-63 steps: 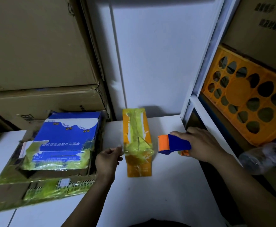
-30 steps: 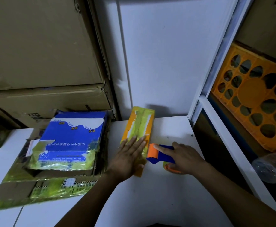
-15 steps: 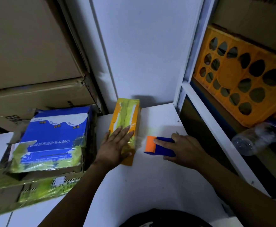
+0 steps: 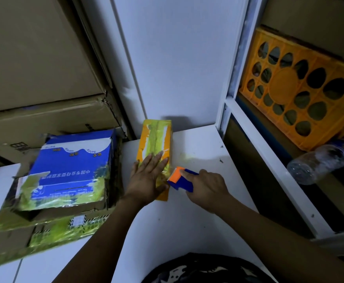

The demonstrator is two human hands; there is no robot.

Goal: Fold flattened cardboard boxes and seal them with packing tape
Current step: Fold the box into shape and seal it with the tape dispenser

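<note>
Left hand (image 4: 146, 180) flat, fingers straight and spread, pressing the near end of the orange box (image 4: 155, 144) lying on the white counter (image 4: 187, 221), right hand (image 4: 206, 187) curled round the blue-orange tape dispenser (image 4: 179, 178), its orange end touching the box's right side, blue box (image 4: 73, 166) on flattened cardboard (image 4: 34, 227) left

Left forearm (image 4: 111, 231) and right forearm (image 4: 269, 233) bare, dark patterned garment (image 4: 203, 270)
At the frame's bottom centre, the garment carries pale, camouflage-like blotches.

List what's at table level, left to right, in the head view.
blue box → left hand → tape dispenser → right hand → plastic bottle
</note>
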